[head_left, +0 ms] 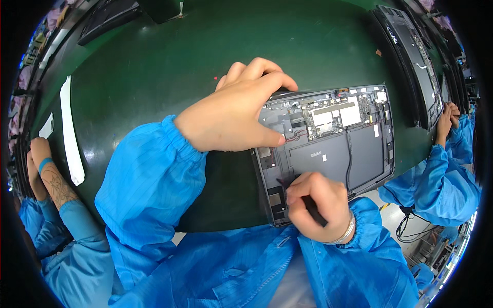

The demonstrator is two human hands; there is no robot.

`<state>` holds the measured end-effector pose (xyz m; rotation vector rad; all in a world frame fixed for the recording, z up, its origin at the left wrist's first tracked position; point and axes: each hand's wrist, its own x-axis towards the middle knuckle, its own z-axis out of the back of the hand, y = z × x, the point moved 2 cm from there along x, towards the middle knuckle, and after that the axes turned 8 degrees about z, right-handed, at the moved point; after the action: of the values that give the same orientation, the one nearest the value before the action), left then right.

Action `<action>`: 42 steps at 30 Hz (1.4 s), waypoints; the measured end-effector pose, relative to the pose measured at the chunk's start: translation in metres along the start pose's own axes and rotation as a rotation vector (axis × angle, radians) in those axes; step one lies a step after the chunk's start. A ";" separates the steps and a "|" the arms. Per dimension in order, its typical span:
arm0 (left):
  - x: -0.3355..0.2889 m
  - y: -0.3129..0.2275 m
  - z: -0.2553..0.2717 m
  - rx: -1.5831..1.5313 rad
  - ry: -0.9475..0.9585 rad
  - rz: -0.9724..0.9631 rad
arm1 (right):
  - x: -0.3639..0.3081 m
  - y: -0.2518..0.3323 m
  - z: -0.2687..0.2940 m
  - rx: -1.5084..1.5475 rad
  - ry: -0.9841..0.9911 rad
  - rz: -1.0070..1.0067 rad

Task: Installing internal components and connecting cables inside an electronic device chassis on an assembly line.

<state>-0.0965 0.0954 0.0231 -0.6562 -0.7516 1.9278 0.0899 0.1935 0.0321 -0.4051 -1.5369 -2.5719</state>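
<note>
An opened tablet-like device (336, 159) lies at a slant on the green table, its dark housing showing a circuit board (334, 114), thin cables and a wide dark recess. My left hand (233, 115) spans its upper left corner, with the thumb pressed inside the frame beside a red wire and the index finger against the far edge. Over the near left part of the housing, my right hand (321, 205) is closed around a slim dark tool (313, 209). Its tip points at the left side of the frame. The fingers hide most of the tool, and its kind is unclear.
Similar dark housings (411, 66) are stacked at the right, beside a co-worker's hands (448, 117). A long white strip (71, 131) lies at the left, near another person's hand (41, 150). More dark parts (108, 18) sit at the far left edge of the green table (169, 66).
</note>
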 end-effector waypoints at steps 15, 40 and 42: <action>-0.001 0.000 -0.003 0.009 -0.035 -0.002 | -0.006 -0.005 0.000 0.039 -0.076 -0.051; -0.018 0.001 -0.015 0.015 -0.255 -0.108 | 0.011 -0.009 0.007 0.251 -0.078 -0.197; -0.011 0.001 -0.011 -0.078 -0.171 -0.015 | 0.018 -0.012 0.003 0.207 -0.129 -0.139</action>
<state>-0.0849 0.0879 0.0166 -0.5350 -0.9395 1.9665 0.0700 0.2028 0.0283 -0.4630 -1.9189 -2.4933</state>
